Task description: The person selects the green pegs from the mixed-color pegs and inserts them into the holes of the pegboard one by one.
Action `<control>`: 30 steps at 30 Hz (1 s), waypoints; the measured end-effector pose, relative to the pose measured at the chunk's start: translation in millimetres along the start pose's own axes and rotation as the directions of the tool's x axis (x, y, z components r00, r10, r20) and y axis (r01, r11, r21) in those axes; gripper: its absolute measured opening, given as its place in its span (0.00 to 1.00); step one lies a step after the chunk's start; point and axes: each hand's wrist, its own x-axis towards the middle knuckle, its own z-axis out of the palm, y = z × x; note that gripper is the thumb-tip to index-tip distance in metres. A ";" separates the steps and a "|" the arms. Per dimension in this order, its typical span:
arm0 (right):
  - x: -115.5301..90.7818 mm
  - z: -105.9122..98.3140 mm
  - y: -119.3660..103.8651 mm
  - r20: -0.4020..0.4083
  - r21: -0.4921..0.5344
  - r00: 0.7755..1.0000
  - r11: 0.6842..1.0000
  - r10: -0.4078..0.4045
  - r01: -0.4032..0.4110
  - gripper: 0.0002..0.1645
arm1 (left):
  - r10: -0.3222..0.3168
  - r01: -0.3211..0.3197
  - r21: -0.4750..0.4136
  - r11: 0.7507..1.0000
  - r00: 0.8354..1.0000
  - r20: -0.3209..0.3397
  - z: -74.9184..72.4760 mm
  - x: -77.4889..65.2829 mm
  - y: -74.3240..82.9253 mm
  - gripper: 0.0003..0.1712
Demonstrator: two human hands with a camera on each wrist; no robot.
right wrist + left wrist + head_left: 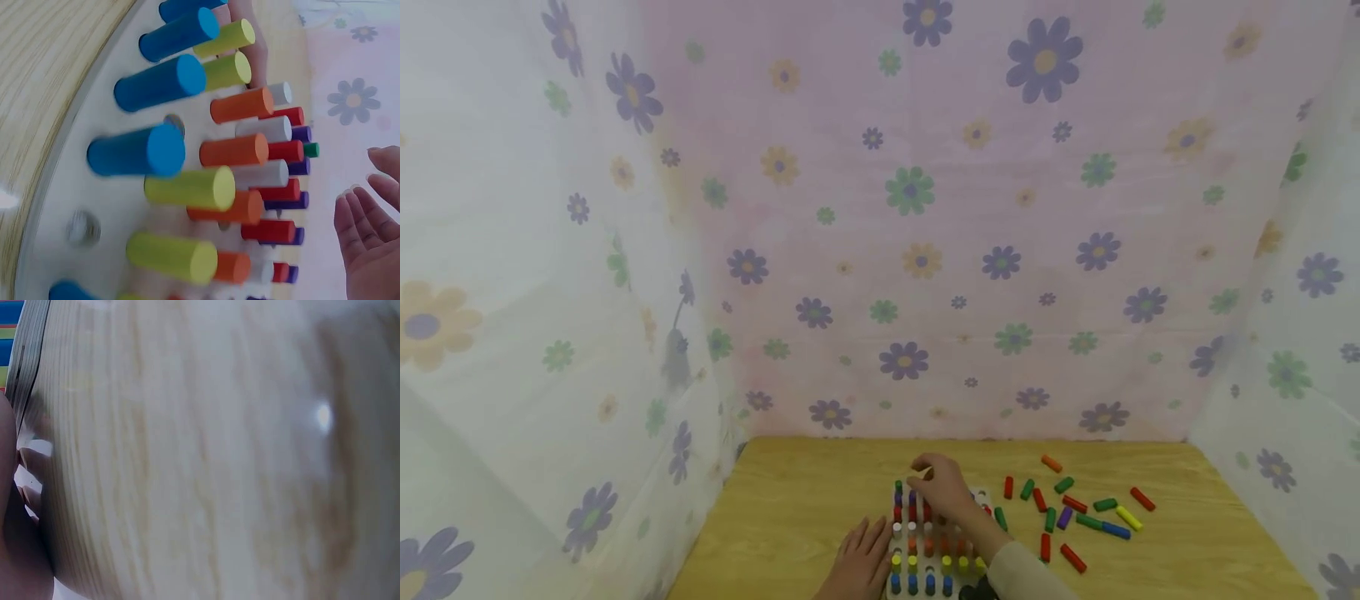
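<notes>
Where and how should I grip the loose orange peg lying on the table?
Probably pinch the orange peg at mid-length, from above, with finger and thumb across its long sides: it's a slim cylinder lying flat, apart from the nearest green peg.

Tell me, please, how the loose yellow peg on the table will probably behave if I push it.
The loose yellow peg would probably roll, as the standing yellow pegs show round ends. Its straight sides suggest stiffness; its slim shape suggests it is light.
</notes>
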 end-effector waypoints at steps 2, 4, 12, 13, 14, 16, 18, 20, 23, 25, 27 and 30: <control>-3.3 -4.0 1.6 0.003 0.003 1.000 1.000 -0.008 0.008 0.15 | -0.008 0.008 0.025 1.000 1.000 0.000 2.8 0.1 -1.1 0.38; -6.9 -8.8 2.6 0.006 0.003 1.000 1.000 -0.021 0.021 0.16 | -0.012 0.012 0.041 0.999 1.000 -0.006 4.5 -0.2 -1.4 0.38; -19.2 -30.0 3.5 0.016 -0.030 0.996 0.996 -0.082 0.083 0.17 | -0.022 0.023 0.067 0.997 1.000 -0.015 3.2 0.9 1.7 0.37; -20.2 -32.6 4.4 0.023 -0.032 0.996 0.995 -0.090 0.091 0.17 | -0.024 0.025 0.067 0.997 1.000 -0.014 3.0 1.0 1.8 0.37; -21.1 -35.1 5.4 0.030 -0.036 0.995 0.995 -0.096 0.098 0.17 | -0.025 0.026 0.067 0.997 1.000 -0.012 2.5 1.1 2.1 0.37; -22.7 -39.6 8.3 0.054 -0.040 0.993 0.993 -0.108 0.110 0.16 | -0.027 0.028 0.068 0.997 1.000 -0.010 1.9 1.3 2.5 0.37; -24.5 -43.3 11.6 0.079 -0.042 0.991 0.993 -0.106 0.110 0.16 | -0.029 0.029 0.059 0.998 1.000 -0.007 1.8 1.0 2.5 0.37; -27.1 -46.8 15.0 0.099 -0.047 0.989 0.993 -0.107 0.112 0.15 | -0.028 0.028 0.047 0.998 1.000 -0.006 1.3 0.4 2.7 0.37; -32.4 -52.0 19.0 0.118 -0.037 0.987 0.993 -0.106 0.111 0.16 | -0.024 0.024 0.024 0.999 1.000 -0.004 1.5 -0.5 1.9 0.38; -36.4 -55.6 21.1 0.123 -0.022 0.986 0.993 -0.108 0.112 0.16 | -0.015 0.015 0.017 1.000 1.000 -0.007 1.2 -1.2 1.9 0.37; -40.8 -59.4 23.0 0.127 -0.002 0.985 0.993 -0.113 0.114 0.17 | -0.011 0.011 0.012 1.000 1.000 -0.008 1.0 -1.6 2.0 0.37; -47.8 -65.1 26.4 0.131 0.025 0.985 0.994 -0.109 0.107 0.18 | -0.011 0.012 0.007 1.000 1.000 -0.008 0.8 -1.6 2.8 0.37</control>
